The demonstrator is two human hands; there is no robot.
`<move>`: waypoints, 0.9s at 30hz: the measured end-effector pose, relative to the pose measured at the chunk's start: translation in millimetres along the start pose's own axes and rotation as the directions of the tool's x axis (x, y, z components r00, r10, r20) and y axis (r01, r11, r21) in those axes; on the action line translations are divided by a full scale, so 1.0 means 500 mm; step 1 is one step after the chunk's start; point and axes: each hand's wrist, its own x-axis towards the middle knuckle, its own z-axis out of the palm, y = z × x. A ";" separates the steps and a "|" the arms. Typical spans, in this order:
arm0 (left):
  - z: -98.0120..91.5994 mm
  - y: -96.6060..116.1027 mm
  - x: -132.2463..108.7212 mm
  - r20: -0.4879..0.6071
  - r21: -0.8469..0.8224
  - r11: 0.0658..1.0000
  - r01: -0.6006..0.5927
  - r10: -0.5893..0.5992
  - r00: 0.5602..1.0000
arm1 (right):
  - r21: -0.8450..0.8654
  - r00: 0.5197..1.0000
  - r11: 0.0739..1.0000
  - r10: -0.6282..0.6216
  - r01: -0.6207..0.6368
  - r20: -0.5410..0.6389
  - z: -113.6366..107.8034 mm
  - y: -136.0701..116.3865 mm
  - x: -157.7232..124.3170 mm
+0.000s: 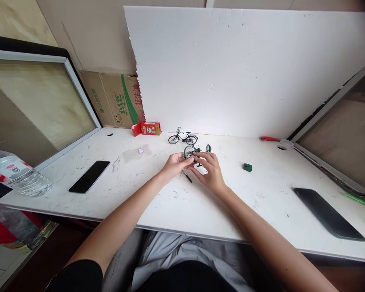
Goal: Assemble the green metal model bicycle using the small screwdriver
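Green miniature bicycle [198, 150] held between left hand [174, 167] and right hand [211, 171].
They hide much of its frame; the slim dark rod [187, 177] just below the hands is hard to identify.

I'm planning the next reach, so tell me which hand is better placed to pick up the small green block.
Right hand, I judge: the green block lies to its right, closer to it; the left hand would have to reach past it. Both are busy at the green toy bicycle, though.
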 end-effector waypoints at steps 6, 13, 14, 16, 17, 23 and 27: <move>-0.023 -0.002 0.006 -0.120 -0.017 1.000 -0.014 0.012 0.993 | 0.063 0.995 0.997 0.044 -0.050 0.090 0.007 -0.004 -0.005; -0.057 0.001 0.010 -0.194 0.045 0.985 -0.164 0.169 0.966 | -0.060 0.991 0.998 -0.021 0.029 0.134 0.015 -0.019 -0.009; -0.063 0.004 0.011 -0.239 0.047 0.982 -0.181 0.187 0.953 | -0.092 0.986 0.995 -0.030 0.045 0.166 0.017 -0.018 -0.011; -0.076 0.009 0.013 -0.339 0.048 0.979 -0.196 0.201 0.919 | -0.152 0.966 0.986 -0.031 0.071 0.255 0.023 -0.013 -0.016; -0.083 0.011 0.013 -0.375 0.050 0.978 -0.203 0.207 0.904 | -0.189 0.954 0.979 -0.011 0.071 0.299 0.027 -0.009 -0.019; -0.119 0.012 0.019 -0.497 0.062 0.973 -0.220 0.222 0.839 | -0.299 0.869 0.953 0.112 0.044 0.483 0.040 0.004 -0.030; -0.132 0.007 0.027 -0.526 0.063 0.976 -0.209 0.210 0.824 | -0.284 0.856 0.959 0.158 -0.014 0.492 0.040 -0.002 -0.025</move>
